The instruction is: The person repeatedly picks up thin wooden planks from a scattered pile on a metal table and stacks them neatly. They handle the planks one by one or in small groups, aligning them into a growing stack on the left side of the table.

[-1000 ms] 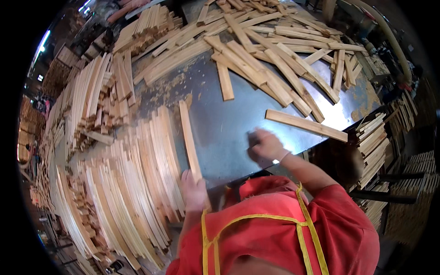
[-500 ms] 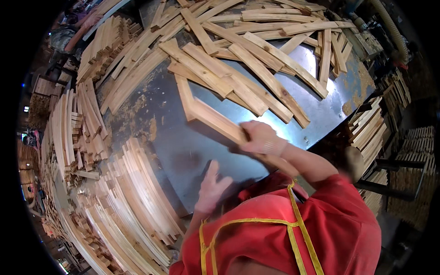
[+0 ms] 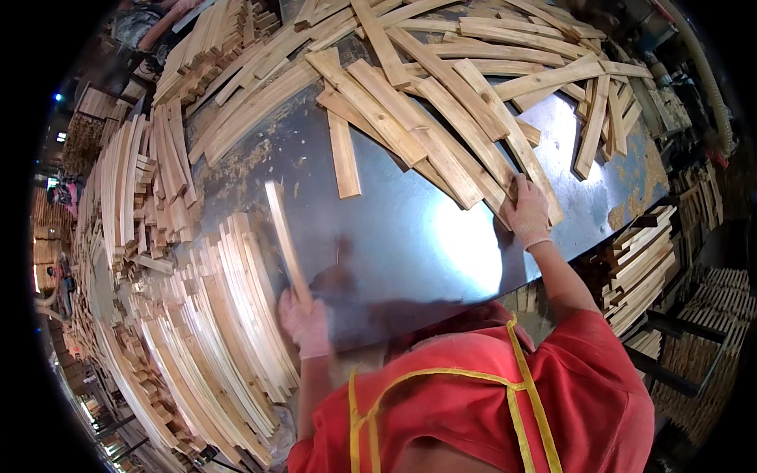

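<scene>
My left hand (image 3: 303, 325), in a thin pale glove, is closed around the lower end of a narrow wooden strip (image 3: 285, 236). The strip stands tilted on edge at the table's left, beside a stack of pale strips (image 3: 248, 307). On the right, my gloved right hand (image 3: 528, 211) has its fingers wrapped over the near end of a wooden board (image 3: 467, 132). That board lies in a loose, criss-crossed pile of boards (image 3: 394, 130), and its gripped end is partly hidden by the fingers. Another board (image 3: 344, 158) sticks out of the pile toward me.
The shiny metal table (image 3: 378, 252) carries sawdust patches (image 3: 631, 201). More stacked strips (image 3: 118, 197) stand at the left, and further stacks (image 3: 643, 256) at the right near a dark metal frame (image 3: 686, 331). Another person's arm (image 3: 162, 25) shows at the far left.
The strip in my right hand has passed to my left hand and moved to the left side. My right hand has reached forward and right onto a board in the pile.
</scene>
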`<state>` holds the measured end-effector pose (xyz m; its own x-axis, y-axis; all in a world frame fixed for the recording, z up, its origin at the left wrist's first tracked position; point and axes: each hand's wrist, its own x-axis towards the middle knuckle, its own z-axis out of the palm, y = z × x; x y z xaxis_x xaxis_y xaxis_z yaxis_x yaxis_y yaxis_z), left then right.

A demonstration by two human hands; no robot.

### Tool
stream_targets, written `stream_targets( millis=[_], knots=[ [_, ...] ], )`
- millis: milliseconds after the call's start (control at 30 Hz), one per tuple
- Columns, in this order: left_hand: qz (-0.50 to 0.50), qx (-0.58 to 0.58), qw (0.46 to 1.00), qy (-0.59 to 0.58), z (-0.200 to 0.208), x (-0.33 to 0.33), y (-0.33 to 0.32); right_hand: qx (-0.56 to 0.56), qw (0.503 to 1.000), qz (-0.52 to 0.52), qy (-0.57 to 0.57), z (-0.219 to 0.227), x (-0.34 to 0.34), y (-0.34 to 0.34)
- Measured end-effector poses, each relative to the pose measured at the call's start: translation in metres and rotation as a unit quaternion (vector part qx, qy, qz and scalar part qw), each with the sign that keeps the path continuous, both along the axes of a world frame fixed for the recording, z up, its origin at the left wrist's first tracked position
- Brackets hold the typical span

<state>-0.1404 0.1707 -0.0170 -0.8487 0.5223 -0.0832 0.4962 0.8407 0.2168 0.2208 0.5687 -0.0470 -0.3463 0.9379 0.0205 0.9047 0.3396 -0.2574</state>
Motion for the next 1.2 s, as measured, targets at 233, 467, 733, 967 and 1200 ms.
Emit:
stream_targets(
  millis=[233, 467, 733, 967, 1200],
  knots=[
    [-0.021, -0.129, 0.983, 0.128, 0.018, -0.023, -0.079, -0.287, 0.951, -0.051, 0.104, 0.021, -0.015, -0.024],
    [-0.177, 0.193, 0.941, -0.214, 0.028, 0.047, -0.008, -0.529, 0.694, -0.041, 0.487, 0.046, -0.072, -0.192],
    [-0.248, 0.097, 0.925, -0.27, 0.027, 0.058, 0.053, -0.05, 0.952, 0.211, 0.214, 0.154, -0.075, -0.225],
    [-0.6, -0.002, 0.799, 0.038, 0.096, 0.105, 0.128, -0.209, 0.936, 0.242, -0.151, 0.167, 0.05, -0.164],
    [-0.3, 0.318, 0.899, 0.022, 0.033, 0.042, 0.28, -0.101, 0.946, -0.238, 0.196, 0.07, 0.249, -0.169]
  ],
)
